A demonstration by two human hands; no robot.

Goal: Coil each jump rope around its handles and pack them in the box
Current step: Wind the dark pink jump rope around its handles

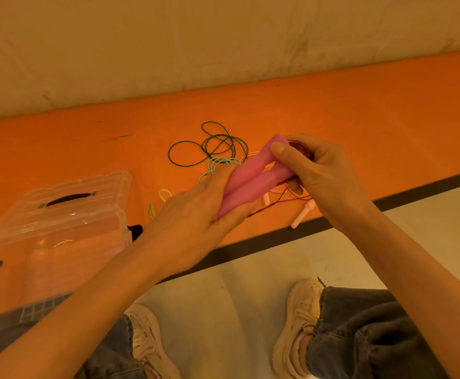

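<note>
Left hand [196, 212] fingers grip the paired pink handles [253, 176] while right hand [313, 170] fingers pinch the red cord [283, 199] at their far end; slack trailing below them may snag, loosening the coil before the box [59, 214].

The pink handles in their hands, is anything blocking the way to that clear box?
Yes, the box's own lid. The pink handles are held above the table, and the clear box to the left looks closed, so its lid must open first.
</note>
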